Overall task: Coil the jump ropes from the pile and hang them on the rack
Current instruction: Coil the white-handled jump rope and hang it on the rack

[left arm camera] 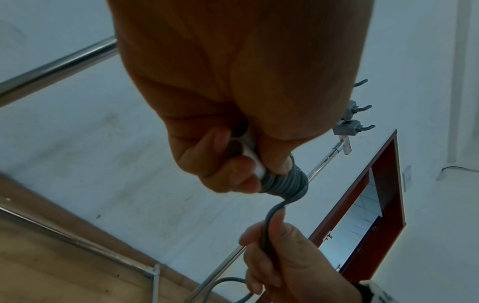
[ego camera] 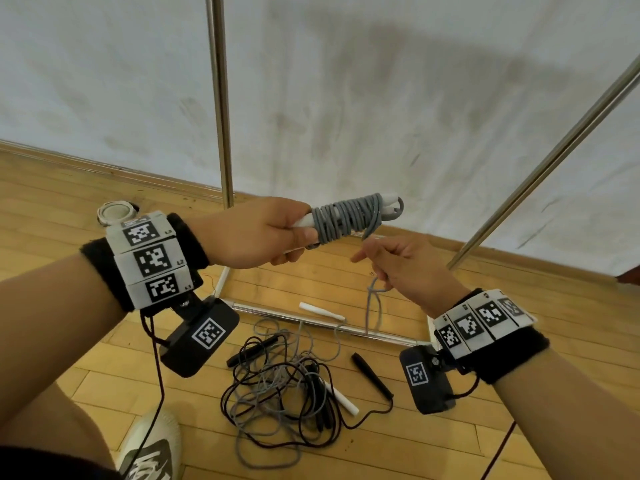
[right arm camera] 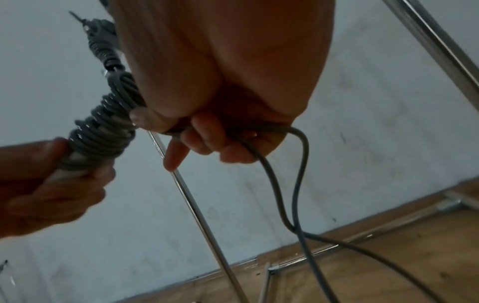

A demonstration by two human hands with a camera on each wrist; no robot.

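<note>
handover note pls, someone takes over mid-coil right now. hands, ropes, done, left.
Left hand: grips the white handles of the grey rope bundle, held out level in front of the rack.
Right hand: pinches the loose grey cord just below the bundle; the slack hangs down towards the floor.
Pile: black and grey ropes tangled on the floor, with white and black handles lying among them.
Done: most of the grey rope is wound round its handles.
Left: wind on the remaining slack, secure it, hang the bundle on a rack hook, then coil and hang the ropes in the pile.
</note>
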